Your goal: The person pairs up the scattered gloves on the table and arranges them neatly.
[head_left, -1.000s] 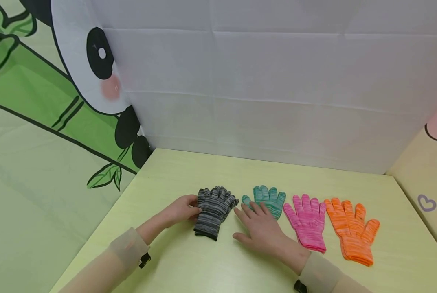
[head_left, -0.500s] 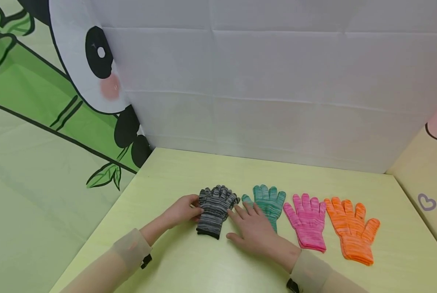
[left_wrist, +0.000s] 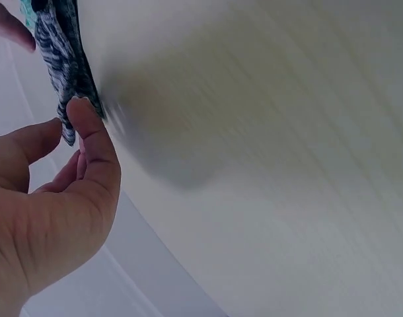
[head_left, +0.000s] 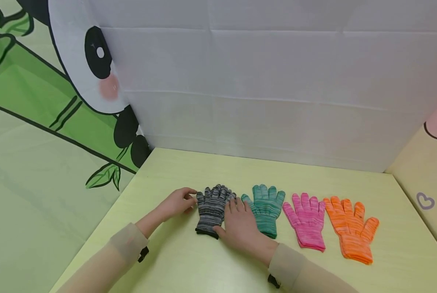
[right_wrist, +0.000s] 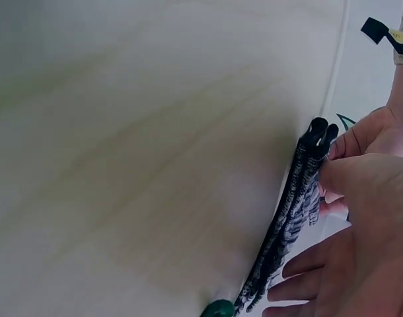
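A pair of black-and-grey striped knit gloves (head_left: 209, 211) lies stacked on the pale yellow table (head_left: 181, 260), fingers pointing away. My left hand (head_left: 177, 202) is at their left edge, fingers bent and parted. In the left wrist view, fingertips stand at either side of the glove edge (left_wrist: 68, 72). My right hand (head_left: 240, 226) lies flat along the right side of the gloves, covering part of them, with straight fingers and the thumb by the cuff. The right wrist view shows two layered cuffs (right_wrist: 314, 142) beside that thumb.
Right of the hands lie green gloves (head_left: 266, 209), pink gloves (head_left: 308, 221) and orange gloves (head_left: 352, 230) in a row, fingers pointing away. A white cloth backdrop (head_left: 240, 101) stands behind the table, with a printed green cloth (head_left: 57, 134) at the left.
My right hand has moved left from over the green gloves onto the striped pair's right side. My left hand has eased left off its grip, and the striped gloves have shifted slightly.
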A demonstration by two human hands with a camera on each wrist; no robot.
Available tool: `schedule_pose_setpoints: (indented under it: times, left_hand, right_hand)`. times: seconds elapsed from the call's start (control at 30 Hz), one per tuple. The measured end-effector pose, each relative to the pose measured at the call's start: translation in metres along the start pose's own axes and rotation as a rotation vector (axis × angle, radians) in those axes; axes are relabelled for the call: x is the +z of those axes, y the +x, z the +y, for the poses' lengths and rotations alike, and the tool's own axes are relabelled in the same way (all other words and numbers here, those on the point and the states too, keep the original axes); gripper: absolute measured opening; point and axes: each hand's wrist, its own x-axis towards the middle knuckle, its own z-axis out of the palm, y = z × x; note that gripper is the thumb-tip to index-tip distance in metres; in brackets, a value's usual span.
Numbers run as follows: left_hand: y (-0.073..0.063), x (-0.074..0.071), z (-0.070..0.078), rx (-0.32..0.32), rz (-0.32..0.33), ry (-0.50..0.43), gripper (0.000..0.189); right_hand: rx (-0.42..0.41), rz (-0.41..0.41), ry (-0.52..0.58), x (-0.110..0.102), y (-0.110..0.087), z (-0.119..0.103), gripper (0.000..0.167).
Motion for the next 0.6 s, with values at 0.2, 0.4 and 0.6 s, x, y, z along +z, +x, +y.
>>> schedule_pose_setpoints:
  times: [0.2,0.4,0.6]
  left_hand:
    - [0.013,-0.003,-0.003,-0.015,0.007,0.039,0.036]
    - [0.022,0.001,-0.001,-0.005,0.005,0.054,0.02]
    - [0.03,0.007,0.003,0.058,0.032,0.275,0.018]
  right_hand:
    - [0.018,-0.023,-0.01,0.005,0.002,-0.003,0.093]
    - [0.037,-0.073,-0.011,0.005,0.0,-0.004,0.095]
    - [0.04,-0.113,-0.053,0.002,0.001,-0.004,0.096]
